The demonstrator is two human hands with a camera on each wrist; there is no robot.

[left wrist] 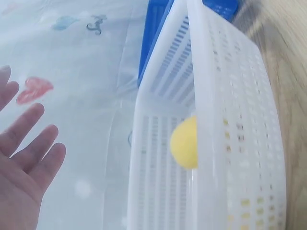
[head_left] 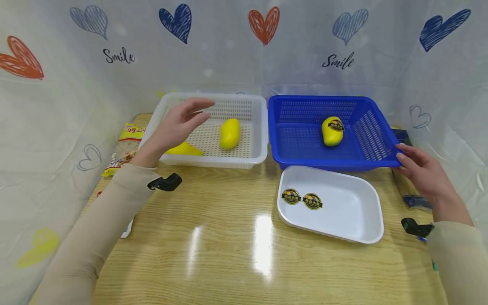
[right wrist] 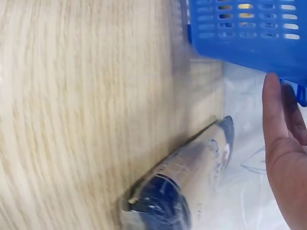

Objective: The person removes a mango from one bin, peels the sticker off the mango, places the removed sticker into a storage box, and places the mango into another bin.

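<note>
My left hand (head_left: 183, 120) hovers over the left part of a white perforated basket (head_left: 263, 127), fingers relaxed and nothing held. A yellow mango (head_left: 230, 133) lies in that basket, and another yellow fruit (head_left: 184, 149) is partly hidden by the left wrist and the front rim. With thumb and fingertips, my right hand (head_left: 425, 169) pinches the rim of a blue perforated basket (head_left: 312, 161) at its right front corner. One yellow mango (head_left: 332, 132) bearing a dark label sits inside the blue basket. In the right wrist view the thumb (right wrist: 272, 96) meets the blue rim.
A white tray (head_left: 343, 212) with two round stickers stands in front of the blue basket. Packaged goods (head_left: 129, 137) lie left of the white basket. A clear and dark-blue package (right wrist: 177, 187) lies at the right table edge. A heart-printed curtain (head_left: 228, 55) hangs behind.
</note>
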